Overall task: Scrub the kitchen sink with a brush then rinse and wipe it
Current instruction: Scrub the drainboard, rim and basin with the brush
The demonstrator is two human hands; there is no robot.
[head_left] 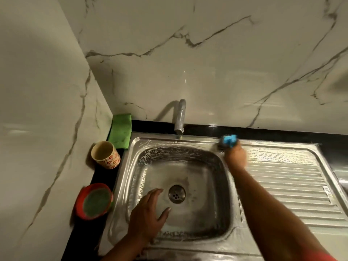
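The right hand (pixel 235 155) grips the blue brush (pixel 229 140) at the sink's (pixel 124 166) back rim; wet with soap, it probably slips. The left hand (pixel 148 211) is spread open.

No legible text, label, brand, number or sign appears on any surface in view. The cup (pixel 105 154) carries only a red floral pattern, without lettering.

The brush (pixel 229 140) is bright blue. The sink (pixel 282 178) is silvery steel, ribbed on its drainboard. A green cloth (pixel 121 129), a cream cup (pixel 105 155) with red flowers and a red bowl (pixel 94 201) sit on the black surface (pixel 244 129); the wall (pixel 188 63) is white, grey-veined marble.
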